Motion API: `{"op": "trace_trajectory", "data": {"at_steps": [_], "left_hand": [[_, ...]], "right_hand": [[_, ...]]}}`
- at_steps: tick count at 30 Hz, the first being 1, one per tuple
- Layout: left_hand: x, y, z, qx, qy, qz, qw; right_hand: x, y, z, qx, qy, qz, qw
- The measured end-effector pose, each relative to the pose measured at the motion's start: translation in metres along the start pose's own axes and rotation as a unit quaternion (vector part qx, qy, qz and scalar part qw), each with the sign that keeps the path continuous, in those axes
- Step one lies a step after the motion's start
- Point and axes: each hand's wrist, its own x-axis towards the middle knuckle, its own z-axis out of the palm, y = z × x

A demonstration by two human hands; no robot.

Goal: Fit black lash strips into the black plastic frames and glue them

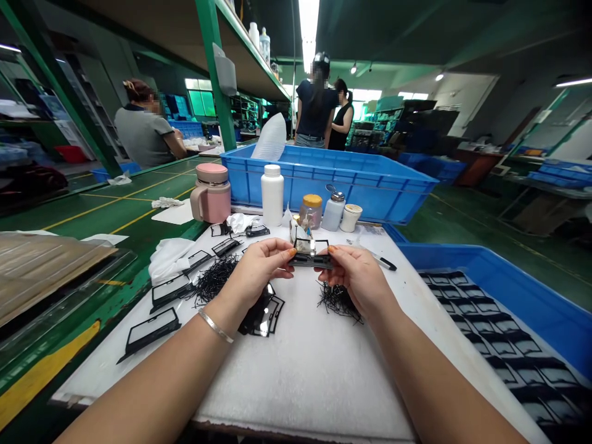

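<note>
Between my two hands, above the white tabletop point(296, 370), is a black plastic frame with a clear window point(311, 254). My left hand point(263, 268) pinches its left end between thumb and fingers. The right end is gripped the same way by my right hand point(354, 271). Beneath my left hand lie a pile of thin black strips point(213, 280) and some stacked black frames point(272, 314). A second heap of black strips point(340, 302) sits under my right hand. More black frames point(152, 330) are spread along the table's left side.
Behind my hands stand a pink mug point(211, 194), a white bottle point(272, 194), a yellow-lidded jar point(311, 213) and a pump bottle point(333, 209). A large blue crate point(370, 179) is beyond them. At right, a blue bin point(531, 283) holds rows of frames. A black-tipped pen point(386, 263) lies nearby.
</note>
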Motion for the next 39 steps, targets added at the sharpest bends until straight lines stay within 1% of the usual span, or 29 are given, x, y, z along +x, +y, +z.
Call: {"op": "trace_trajectory", "data": {"at_steps": [4,6,8,12,15,18,20,21,23,25,26,28,30,33,36,39], "left_hand": [[0.0,0.001,-0.002,-0.026,-0.028,-0.018,0.999],[0.0,0.001,-0.003,-0.05,-0.05,-0.036,0.997],[-0.001,0.0,-0.003,-0.078,-0.077,-0.06,0.992],[-0.001,-0.004,-0.003,-0.12,-0.149,-0.11,0.975],[-0.001,-0.006,-0.002,-0.129,-0.185,-0.129,0.966],[-0.002,-0.007,0.0,-0.103,-0.205,-0.132,0.964],[-0.003,-0.005,0.001,-0.073,-0.201,-0.122,0.969],[-0.003,-0.004,0.001,-0.062,-0.188,-0.114,0.974],[-0.003,-0.002,0.0,-0.061,-0.141,-0.092,0.984],[-0.002,0.001,-0.002,-0.086,-0.086,-0.071,0.99],[-0.002,0.002,-0.004,-0.098,-0.066,-0.062,0.991],[-0.001,0.004,-0.006,-0.103,-0.045,-0.048,0.992],[-0.002,0.006,-0.006,-0.068,-0.047,-0.034,0.996],[-0.004,0.005,-0.004,0.017,-0.067,-0.018,0.997],[-0.005,0.003,-0.002,0.064,-0.084,-0.022,0.994],[-0.004,0.0,-0.002,0.091,-0.098,-0.032,0.991]], "right_hand": [[0.0,0.0,-0.001,0.003,0.015,-0.023,1.0],[-0.002,-0.001,0.0,-0.018,-0.004,-0.048,0.999],[-0.004,-0.003,0.002,-0.038,-0.038,-0.07,0.996],[-0.008,-0.005,0.007,-0.044,-0.11,-0.08,0.99],[-0.009,-0.004,0.007,-0.052,-0.125,-0.115,0.984],[-0.008,-0.003,0.005,-0.069,-0.126,-0.14,0.98],[-0.008,-0.003,0.004,-0.071,-0.128,-0.13,0.981],[-0.007,-0.004,0.003,-0.071,-0.124,-0.122,0.982],[-0.006,-0.005,0.002,-0.077,-0.104,-0.106,0.986],[-0.006,-0.006,0.0,-0.094,-0.074,-0.086,0.989],[-0.005,-0.007,0.0,-0.102,-0.06,-0.075,0.99],[-0.004,-0.008,-0.002,-0.117,-0.038,-0.056,0.991],[-0.003,-0.009,-0.003,-0.131,-0.029,-0.045,0.99],[-0.002,-0.008,-0.005,-0.156,-0.042,-0.044,0.986],[-0.001,-0.007,-0.006,-0.182,-0.067,-0.053,0.98],[-0.001,-0.007,-0.005,-0.211,-0.066,-0.059,0.973]]}}
